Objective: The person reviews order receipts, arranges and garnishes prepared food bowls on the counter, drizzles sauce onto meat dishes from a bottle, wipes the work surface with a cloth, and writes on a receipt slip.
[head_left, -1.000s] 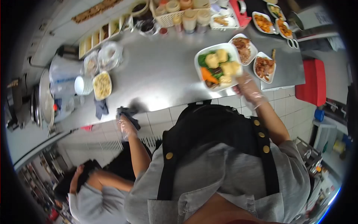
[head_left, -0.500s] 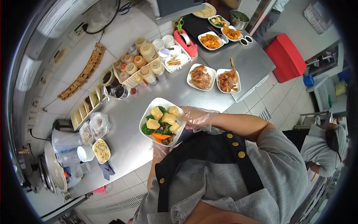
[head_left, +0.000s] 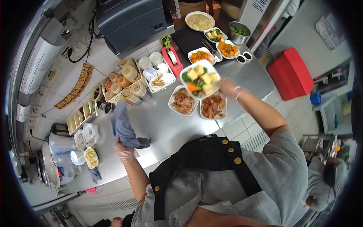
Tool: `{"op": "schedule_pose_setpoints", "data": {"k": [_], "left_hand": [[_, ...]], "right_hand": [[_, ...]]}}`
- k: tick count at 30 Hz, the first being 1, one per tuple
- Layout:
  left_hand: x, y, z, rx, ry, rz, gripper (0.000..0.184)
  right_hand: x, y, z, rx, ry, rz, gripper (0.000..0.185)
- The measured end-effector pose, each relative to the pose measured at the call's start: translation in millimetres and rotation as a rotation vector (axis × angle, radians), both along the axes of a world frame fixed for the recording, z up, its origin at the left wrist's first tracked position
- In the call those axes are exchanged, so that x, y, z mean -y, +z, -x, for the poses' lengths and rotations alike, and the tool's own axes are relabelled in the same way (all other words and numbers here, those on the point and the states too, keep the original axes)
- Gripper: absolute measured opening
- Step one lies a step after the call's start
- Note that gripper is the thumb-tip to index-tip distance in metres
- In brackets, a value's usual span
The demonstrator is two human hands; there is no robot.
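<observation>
Plate [head_left: 210, 68] is needing level support above meat dishes [head_left: 175, 92], right fingers [head_left: 224, 85] gripping its rim, left fingers [head_left: 118, 143] gripping cloth [head_left: 124, 121].

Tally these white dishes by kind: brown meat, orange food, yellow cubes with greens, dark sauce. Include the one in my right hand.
Brown meat: 2
Orange food: 2
Yellow cubes with greens: 2, one of them in the right hand
Dark sauce: 2
Total: 8
</observation>
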State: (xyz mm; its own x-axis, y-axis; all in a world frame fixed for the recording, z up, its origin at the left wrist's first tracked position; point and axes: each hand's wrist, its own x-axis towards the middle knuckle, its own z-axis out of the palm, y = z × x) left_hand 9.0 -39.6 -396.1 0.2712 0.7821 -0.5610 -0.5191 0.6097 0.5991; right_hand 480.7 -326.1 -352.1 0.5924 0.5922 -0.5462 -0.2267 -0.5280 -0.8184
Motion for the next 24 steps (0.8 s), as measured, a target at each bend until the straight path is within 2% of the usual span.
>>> {"op": "schedule_pose_setpoints", "data": {"k": [3,5,7,8,9,10,12,13,15,16,17,20,21,23,24], "left_hand": [[6.7,-89.8,52.2,-0.367,0.28,0.247,0.051],[29.7,-106.6,94.0,-0.458,0.382,0.222,0.05],[55.7,-101.1,134.6,-0.51,0.455,0.143,0.049],[66.7,-95.1,155.1,-0.531,0.483,0.098,0.048],[75.6,-87.6,170.8,-0.547,0.498,0.059,0.047],[81.3,-80.9,184.4,-0.563,0.508,0.015,0.047],[89.8,-64.3,201.1,-0.575,0.515,-0.07,0.046],[90.8,-59.4,213.3,-0.565,0.504,-0.122,0.045],[88.7,-56.3,234.1,-0.551,0.472,-0.224,0.045],[93.4,-18.9,196.0,-0.382,0.556,-0.067,0.048],[93.4,-21.6,210.6,-0.769,0.412,-0.113,0.048],[75.8,-7.9,179.4,-0.769,0.459,-0.005,0.048],[64.4,-4.8,167.4,-0.515,0.16,-0.407,0.047],[42.9,-50.1,233.2,-0.48,0.083,-0.584,0.046],[20.7,-65.5,249.6,-1.044,0.132,-0.583,0.044]], "right_hand": [[-25.2,-33.8,-110.5,0.119,-0.086,0.064,0.021],[-57.0,-60.2,-171.1,0.228,-0.074,0.071,0.017],[-95.1,-101.5,-229.8,0.552,0.151,0.022,0.014],[-114.7,-76.0,-225.0,0.164,-0.167,0.029,0.012],[-128.5,-75.9,-233.4,0.159,-0.144,0.019,0.012],[-142.1,-77.9,-248.4,0.576,0.291,0.261,0.012],[-168.0,-96.0,-269.9,0.989,0.623,0.466,0.016],[-178.2,-98.7,-273.4,0.99,0.62,0.438,0.016],[-195.7,-103.0,-282.5,1.21,0.988,0.567,0.017],[-201.5,-109.4,-282.3,1.204,1.015,0.592,0.018],[-208.1,-113.7,-285.8,1.19,1.004,0.605,0.019],[-218.8,-121.7,-287.1,1.1,0.824,0.608,0.023],[-221.5,-122.6,-289.1,1.089,0.771,0.595,0.024],[-221.6,-120.8,-285.1,1.073,0.669,0.561,0.026],[-220.8,-119.9,-282.7,1.067,0.621,0.541,0.028]]}}
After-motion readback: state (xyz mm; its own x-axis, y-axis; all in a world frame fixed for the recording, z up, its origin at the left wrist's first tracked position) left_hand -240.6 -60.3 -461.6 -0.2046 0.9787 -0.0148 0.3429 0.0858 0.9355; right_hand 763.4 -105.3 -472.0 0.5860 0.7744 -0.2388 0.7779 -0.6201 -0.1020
